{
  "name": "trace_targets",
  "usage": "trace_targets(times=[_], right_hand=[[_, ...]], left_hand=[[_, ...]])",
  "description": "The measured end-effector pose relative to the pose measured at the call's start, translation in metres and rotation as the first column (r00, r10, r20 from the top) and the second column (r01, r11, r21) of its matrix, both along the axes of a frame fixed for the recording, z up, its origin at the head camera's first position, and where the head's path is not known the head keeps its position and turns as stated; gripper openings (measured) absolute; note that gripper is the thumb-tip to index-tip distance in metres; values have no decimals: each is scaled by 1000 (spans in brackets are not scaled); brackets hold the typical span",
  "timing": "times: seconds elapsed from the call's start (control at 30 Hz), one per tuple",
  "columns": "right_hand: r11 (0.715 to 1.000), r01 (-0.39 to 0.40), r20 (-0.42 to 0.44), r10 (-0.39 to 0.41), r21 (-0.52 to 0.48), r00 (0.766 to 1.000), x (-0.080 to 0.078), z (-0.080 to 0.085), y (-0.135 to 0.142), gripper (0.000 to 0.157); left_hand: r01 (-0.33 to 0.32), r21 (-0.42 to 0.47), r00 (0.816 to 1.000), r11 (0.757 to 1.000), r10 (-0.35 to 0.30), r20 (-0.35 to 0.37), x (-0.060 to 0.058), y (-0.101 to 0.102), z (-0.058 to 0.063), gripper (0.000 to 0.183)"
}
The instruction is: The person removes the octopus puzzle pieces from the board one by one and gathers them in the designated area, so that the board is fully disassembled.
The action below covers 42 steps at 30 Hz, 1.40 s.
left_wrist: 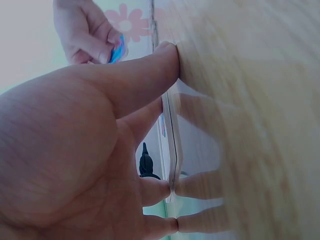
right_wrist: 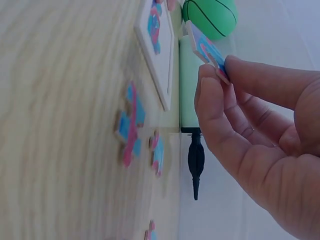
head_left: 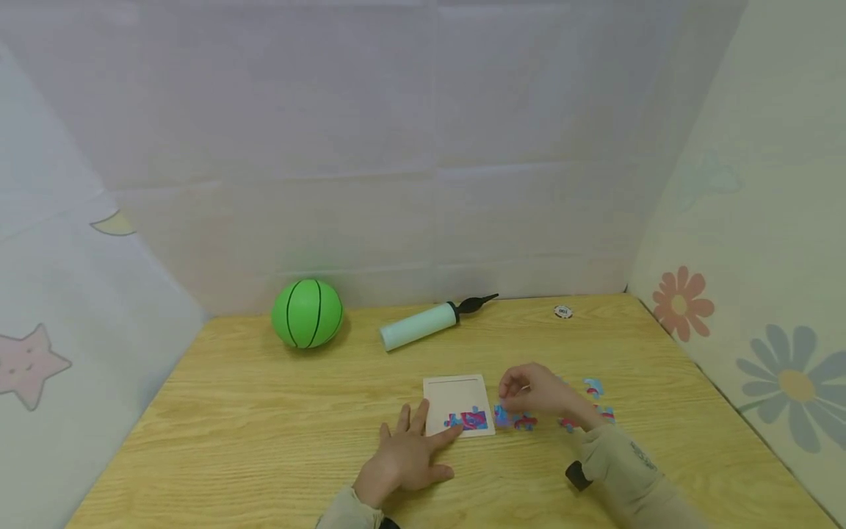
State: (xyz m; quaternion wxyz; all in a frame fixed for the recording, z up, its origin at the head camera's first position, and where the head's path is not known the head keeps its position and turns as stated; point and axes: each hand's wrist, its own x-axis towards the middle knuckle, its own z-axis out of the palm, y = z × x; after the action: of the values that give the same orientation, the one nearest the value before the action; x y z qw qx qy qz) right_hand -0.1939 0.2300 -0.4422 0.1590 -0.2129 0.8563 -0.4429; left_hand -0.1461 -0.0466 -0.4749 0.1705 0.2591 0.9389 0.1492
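Note:
A pale square puzzle board (head_left: 449, 395) lies on the table, with joined blue, pink and purple pieces (head_left: 473, 419) along its near edge. My left hand (head_left: 408, 452) is spread at the board's near left corner; its fingertips touch the board and the index finger reaches along the near edge. Above the table at the board's right side, my right hand (head_left: 538, 389) pinches a puzzle piece (right_wrist: 206, 48) between thumb and fingers. In the right wrist view that piece is tilted and clear of the board. Beneath the right hand lies a loose puzzle piece (head_left: 526, 422).
More loose pieces, one of them a blue piece (head_left: 594, 386), lie to the right, partly hidden by the right arm. Farther back are a green ball (head_left: 307, 314), a pale green hand pump (head_left: 419, 326) with a black nozzle, and a round chip (head_left: 563, 311). Cloth walls enclose the table.

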Motion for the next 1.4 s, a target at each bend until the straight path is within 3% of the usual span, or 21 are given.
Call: trace_targets(times=[0.37,0.77,1.2,1.4], right_hand=[[999,-28,77,26,20,997,19,-13,23,6],[989,-38,-30,43,144,999,28,-18,21,7],[983,-24,-82,40,180,996,30,-18,18,17],[979,-12,-105,35,205,994,29,-19,19,13]], left_hand=[[7,10,1000,1000,-7,4,-1,-1,-3,61],[2,11,1000,1000,-3,16,0,-1,0,61],[-2,19,1000,1000,2,29,0,-1,1,61],[1,30,1000,1000,-1,25,-1,-1,1,61]])
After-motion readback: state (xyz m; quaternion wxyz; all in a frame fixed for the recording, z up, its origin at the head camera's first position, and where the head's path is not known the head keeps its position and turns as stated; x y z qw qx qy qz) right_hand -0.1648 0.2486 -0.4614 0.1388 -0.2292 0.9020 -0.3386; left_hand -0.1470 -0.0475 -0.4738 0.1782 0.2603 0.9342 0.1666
